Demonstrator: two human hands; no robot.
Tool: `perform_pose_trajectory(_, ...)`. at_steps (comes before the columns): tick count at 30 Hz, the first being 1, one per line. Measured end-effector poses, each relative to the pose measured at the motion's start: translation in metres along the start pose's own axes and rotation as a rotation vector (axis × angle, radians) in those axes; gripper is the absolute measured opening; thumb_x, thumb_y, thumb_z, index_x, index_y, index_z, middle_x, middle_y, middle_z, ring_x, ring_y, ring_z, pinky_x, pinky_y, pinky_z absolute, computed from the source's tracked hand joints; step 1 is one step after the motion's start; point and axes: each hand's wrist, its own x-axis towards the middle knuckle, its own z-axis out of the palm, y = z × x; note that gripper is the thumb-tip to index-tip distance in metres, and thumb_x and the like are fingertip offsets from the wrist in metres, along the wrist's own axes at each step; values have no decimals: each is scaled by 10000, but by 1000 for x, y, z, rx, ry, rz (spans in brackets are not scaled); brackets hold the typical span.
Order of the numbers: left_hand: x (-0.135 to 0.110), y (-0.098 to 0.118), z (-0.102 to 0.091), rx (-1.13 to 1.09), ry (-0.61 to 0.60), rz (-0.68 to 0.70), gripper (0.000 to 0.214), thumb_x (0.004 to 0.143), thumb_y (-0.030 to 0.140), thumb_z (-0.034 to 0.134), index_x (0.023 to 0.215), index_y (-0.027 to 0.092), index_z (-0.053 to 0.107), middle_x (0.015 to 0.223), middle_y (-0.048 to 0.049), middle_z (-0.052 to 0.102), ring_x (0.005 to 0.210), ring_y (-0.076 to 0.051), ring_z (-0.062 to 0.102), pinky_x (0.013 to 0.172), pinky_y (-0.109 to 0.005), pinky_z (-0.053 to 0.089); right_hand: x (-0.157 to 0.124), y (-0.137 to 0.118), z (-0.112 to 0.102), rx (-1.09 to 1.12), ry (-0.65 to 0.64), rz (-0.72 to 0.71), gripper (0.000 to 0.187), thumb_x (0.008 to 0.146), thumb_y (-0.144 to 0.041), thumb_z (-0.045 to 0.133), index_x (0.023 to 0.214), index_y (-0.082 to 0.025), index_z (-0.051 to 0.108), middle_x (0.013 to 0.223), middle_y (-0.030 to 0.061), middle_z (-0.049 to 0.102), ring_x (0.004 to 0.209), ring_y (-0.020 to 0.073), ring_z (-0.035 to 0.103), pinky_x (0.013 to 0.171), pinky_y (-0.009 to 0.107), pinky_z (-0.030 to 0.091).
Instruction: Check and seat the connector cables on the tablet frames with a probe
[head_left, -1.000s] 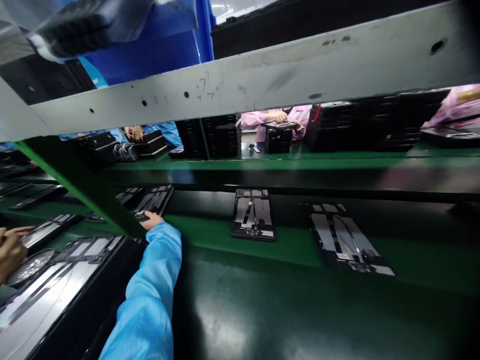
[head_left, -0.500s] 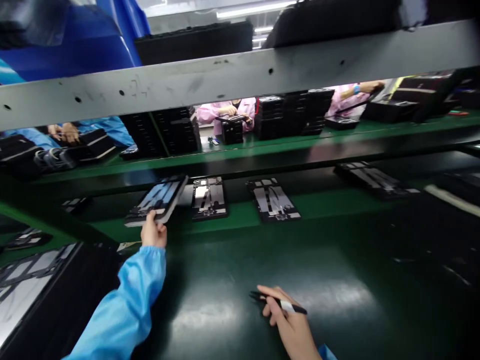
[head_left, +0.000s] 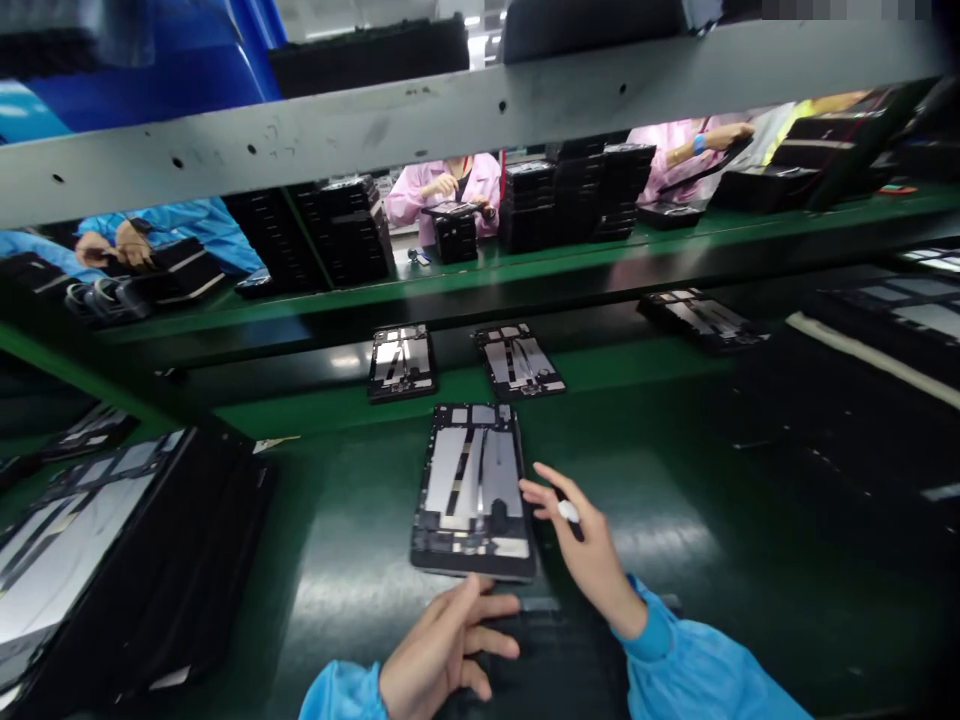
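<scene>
Drawn in from farther left within last half second: opened tablet [head_left: 474,490], at worktop [head_left: 345,520], within reach of both hands; flat or slightly raised, cannot tell. Left hand [head_left: 446,635]: grip loosened, fingers spread apart at tablet's near edge. Right hand [head_left: 589,555]: grip closed on pen-like tool [head_left: 569,512], fingertips by tablet's right edge, contact unclear. Beyond tablet: two similar tablets [head_left: 403,362]. Left of tablet: stack [head_left: 127,560], cut off. Nearer than tablet: dark shape [head_left: 562,650], hard to make out. Tool's tip hidden.
</scene>
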Motion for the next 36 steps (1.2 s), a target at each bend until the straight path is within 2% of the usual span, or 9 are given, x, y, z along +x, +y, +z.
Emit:
perform_pose_trajectory(2,-7,6,-12,264,-80,73,619,768,705,614,1177,241,632,1018,-108,689,845,-222,669,556,-275,490,-3,3,-19,-96,-2,34,518,944,-496,476,1371,-204,465,1295,152,646,1178,240,637,1025,435,502)
perform_pose_trajectory(5,-9,21,-46,674,226,458,449,885,505,558,1229,224,626,1003,-83,677,838,-188,635,696,-303,524,-13,8,-36,-252,-109,85,643,867,-419,626,1435,-242,382,1408,139,557,1316,269,522,1093,488,432)
perform_pose_trajectory(7,-1,28,-65,845,347,610,537,864,425,592,1364,244,518,1120,-83,622,845,-176,619,698,-298,536,-19,7,-39,-332,-211,80,797,792,-341,720,1479,-269,321,1464,126,498,1360,279,466,1103,488,423)
perform_pose_trajectory(12,17,16,-73,1148,218,689,818,784,328,725,1494,280,321,1211,-77,547,870,-176,629,796,-336,560,-27,5,-37,-427,-270,47,784,742,-247,752,1442,-275,400,1394,94,578,1305,280,531,1041,436,509)
perform_pose_trajectory(18,4,-15,-55,1114,282,770,536,949,316,553,1453,312,371,1323,-77,537,945,-183,649,803,-316,576,-49,20,-50,-512,-106,-84,419,828,-365,675,1223,-240,611,1153,84,728,1066,313,697,852,440,625)
perform_pose_trajectory(24,2,5,-53,1192,299,873,386,952,385,563,1308,241,530,1170,-71,618,1063,-211,609,910,-346,528,-58,-9,-38,-634,5,-169,373,872,-372,636,1226,-255,635,1181,67,710,1066,317,689,909,444,605)
perform_pose_trajectory(30,14,21,-36,1144,197,824,151,960,274,540,888,202,652,852,-20,624,808,-159,600,732,-274,489,-43,-22,20,-512,-330,-295,252,914,-171,562,1131,-253,659,1029,54,737,933,217,704,820,350,594)
perform_pose_trajectory(33,13,19,-31,1041,218,738,154,946,268,554,841,194,640,777,-5,617,695,-135,574,654,-250,467,-35,-18,37,-481,-323,-284,234,872,-104,592,1053,-237,660,923,33,746,870,204,697,781,332,570)
perform_pose_trajectory(36,10,15,-30,1039,224,799,139,954,304,559,967,206,658,838,-20,655,748,-150,596,682,-261,480,-31,-18,40,-442,-312,-251,194,868,-102,593,1005,-228,649,860,14,745,831,189,696,770,310,549)
